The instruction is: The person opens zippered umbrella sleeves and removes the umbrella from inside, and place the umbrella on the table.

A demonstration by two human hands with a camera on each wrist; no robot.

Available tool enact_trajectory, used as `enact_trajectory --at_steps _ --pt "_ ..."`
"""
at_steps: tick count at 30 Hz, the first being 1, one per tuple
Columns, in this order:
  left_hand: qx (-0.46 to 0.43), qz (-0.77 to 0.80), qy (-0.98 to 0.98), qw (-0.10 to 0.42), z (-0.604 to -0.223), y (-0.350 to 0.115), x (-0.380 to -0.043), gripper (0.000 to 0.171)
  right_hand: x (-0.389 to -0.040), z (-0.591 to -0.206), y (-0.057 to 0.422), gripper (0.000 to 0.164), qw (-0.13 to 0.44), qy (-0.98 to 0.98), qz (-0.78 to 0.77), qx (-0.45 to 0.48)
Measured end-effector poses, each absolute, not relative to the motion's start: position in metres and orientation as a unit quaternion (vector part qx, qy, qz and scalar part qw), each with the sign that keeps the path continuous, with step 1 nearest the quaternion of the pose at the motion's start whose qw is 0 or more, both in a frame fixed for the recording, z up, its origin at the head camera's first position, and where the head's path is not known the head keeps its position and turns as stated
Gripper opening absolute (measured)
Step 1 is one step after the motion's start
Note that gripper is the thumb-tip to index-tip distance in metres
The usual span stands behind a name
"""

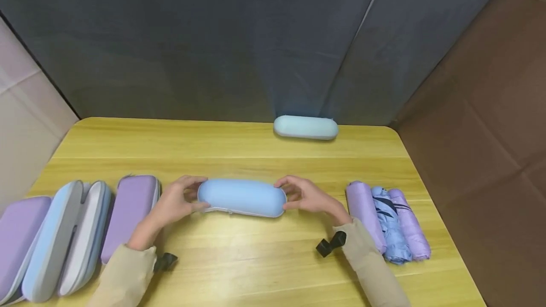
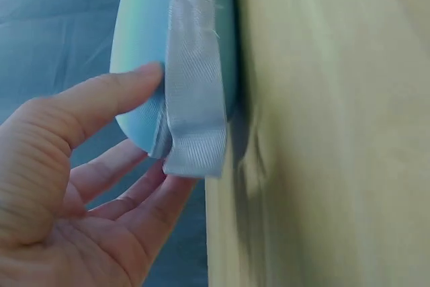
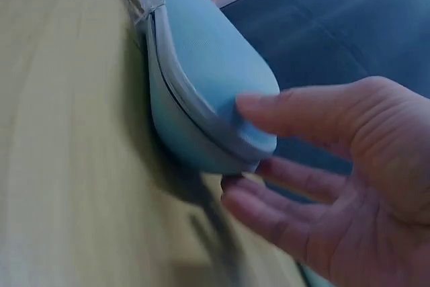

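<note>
A light blue zippered hard case (image 1: 242,197) lies lengthwise across the middle of the wooden table. At its left end, my left hand (image 1: 176,200) holds it with the thumb on the near side and the fingers around the far side. My right hand (image 1: 308,195) grips the opposite end, the thumb (image 3: 295,109) pressing on the shell. A grey fabric strip (image 2: 195,78) hangs over the zipper near the left thumb in the left wrist view. The case's underside is close to the tabletop.
Purple and blue cases stand in a row at the left, among them a purple case (image 1: 130,212) beside my left forearm. Several rolled folded umbrellas, one a purple umbrella (image 1: 366,214), lie by my right forearm. A pale mint case (image 1: 305,127) sits at the table's back edge.
</note>
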State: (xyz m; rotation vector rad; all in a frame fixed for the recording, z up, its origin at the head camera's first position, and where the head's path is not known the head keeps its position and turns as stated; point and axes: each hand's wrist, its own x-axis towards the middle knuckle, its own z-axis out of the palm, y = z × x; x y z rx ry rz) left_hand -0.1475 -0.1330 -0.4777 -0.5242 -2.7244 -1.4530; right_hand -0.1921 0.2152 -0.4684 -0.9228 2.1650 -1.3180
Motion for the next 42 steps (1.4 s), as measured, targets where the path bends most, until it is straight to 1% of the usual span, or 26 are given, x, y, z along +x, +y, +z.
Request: enact_trajectory --at_steps 3,6,9,12,14,19,23,26,29,31,33,34,36,38,39,40,42 --pt "-0.14 -0.5 -0.853 -0.045 -0.476 -0.133 -0.156 0.057 -0.186 -0.472 0.215 0.05 0.226 0.776 -0.481 -0.339" --pt "-0.131 -0.523 -0.838 -0.08 -0.473 -0.13 -0.167 0.057 -0.175 -0.476 0.211 0.057 0.222 0.779 -0.475 -0.345" --pt "-0.144 -0.528 -0.833 -0.083 -0.472 -0.123 -0.18 0.053 -0.16 -0.483 0.202 0.064 0.193 0.793 -0.463 -0.346" --pt "-0.152 -0.536 -0.826 -0.084 -0.472 -0.116 -0.192 0.047 -0.14 -0.486 0.188 0.067 0.158 0.805 -0.464 -0.334" --pt "-0.151 -0.541 -0.821 -0.098 -0.473 -0.11 -0.2 0.044 -0.125 -0.487 0.179 0.068 0.137 0.813 -0.47 -0.316" --pt "-0.136 -0.543 -0.815 -0.151 -0.475 -0.094 -0.218 0.044 -0.096 -0.49 0.159 0.069 0.112 0.827 -0.496 -0.242" --pt "-0.139 -0.551 -0.803 -0.178 -0.476 -0.081 -0.23 0.044 -0.082 -0.492 0.147 0.071 0.085 0.84 -0.493 -0.211" --pt "-0.15 -0.558 -0.791 -0.199 -0.477 -0.072 -0.235 0.045 -0.076 -0.492 0.141 0.072 0.061 0.851 -0.478 -0.209" --pt "-0.161 -0.56 -0.786 -0.206 -0.478 -0.066 -0.238 0.044 -0.071 -0.492 0.138 0.073 0.045 0.86 -0.464 -0.21" --pt "-0.173 -0.554 -0.791 -0.195 -0.478 -0.063 -0.237 0.043 -0.069 -0.492 0.137 0.073 0.04 0.862 -0.461 -0.21" --pt "-0.192 -0.53 -0.81 -0.164 -0.477 -0.06 -0.234 0.041 -0.068 -0.493 0.137 0.073 0.039 0.861 -0.461 -0.21" --pt "-0.205 -0.514 -0.821 -0.139 -0.476 -0.058 -0.231 0.041 -0.069 -0.494 0.137 0.073 0.039 0.859 -0.463 -0.213" --pt "-0.227 -0.462 -0.854 -0.069 -0.474 -0.053 -0.221 0.039 -0.07 -0.495 0.14 0.069 0.032 0.856 -0.466 -0.224" --pt "-0.228 -0.408 -0.884 0.0 -0.47 -0.047 -0.207 0.036 -0.074 -0.497 0.144 0.059 0.012 0.848 -0.471 -0.243" --pt "-0.218 -0.39 -0.894 0.024 -0.467 -0.043 -0.199 0.036 -0.078 -0.498 0.146 0.052 -0.007 0.845 -0.47 -0.255" --pt "-0.202 -0.375 -0.904 0.039 -0.465 -0.039 -0.19 0.037 -0.082 -0.498 0.148 0.044 -0.031 0.841 -0.469 -0.267" --pt "-0.156 -0.359 -0.919 0.042 -0.461 -0.032 -0.173 0.046 -0.091 -0.498 0.152 0.035 -0.076 0.834 -0.468 -0.282"
